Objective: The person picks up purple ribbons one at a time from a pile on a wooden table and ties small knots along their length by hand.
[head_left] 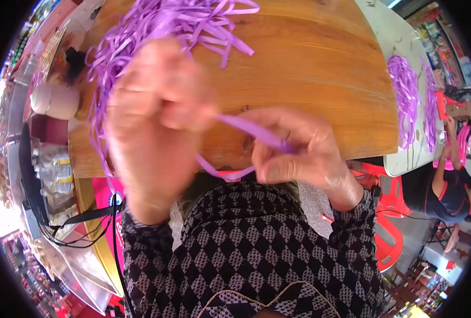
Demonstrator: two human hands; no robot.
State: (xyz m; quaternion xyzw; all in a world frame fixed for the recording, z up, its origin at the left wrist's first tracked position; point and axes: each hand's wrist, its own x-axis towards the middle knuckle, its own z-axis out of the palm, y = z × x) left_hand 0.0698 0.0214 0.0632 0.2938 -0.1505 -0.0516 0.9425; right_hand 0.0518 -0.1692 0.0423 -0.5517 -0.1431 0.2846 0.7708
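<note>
A purple ribbon (pixel 250 129) runs taut between my two hands, above the near edge of the wooden table (pixel 309 63). My left hand (pixel 156 116) is raised close in front of me and smeared by motion; its fingers look closed on one end of the ribbon. Lower and to the right, my right hand (pixel 312 148) pinches the ribbon, where a small darker knot or fold shows at the fingertips. A loose length hangs in a loop below, between the hands. Behind the left hand spreads a tangled heap of purple ribbons (pixel 209 26), partly hidden by it.
Several ribbons trail over the table's left edge. Bundles of purple ribbon (pixel 403 100) lie on a white marbled table (pixel 376 16) at the right. Red chairs (pixel 389 241) stand below it, near another person (pixel 452 191). A white rounded container (pixel 55 100) and black cables are at the left.
</note>
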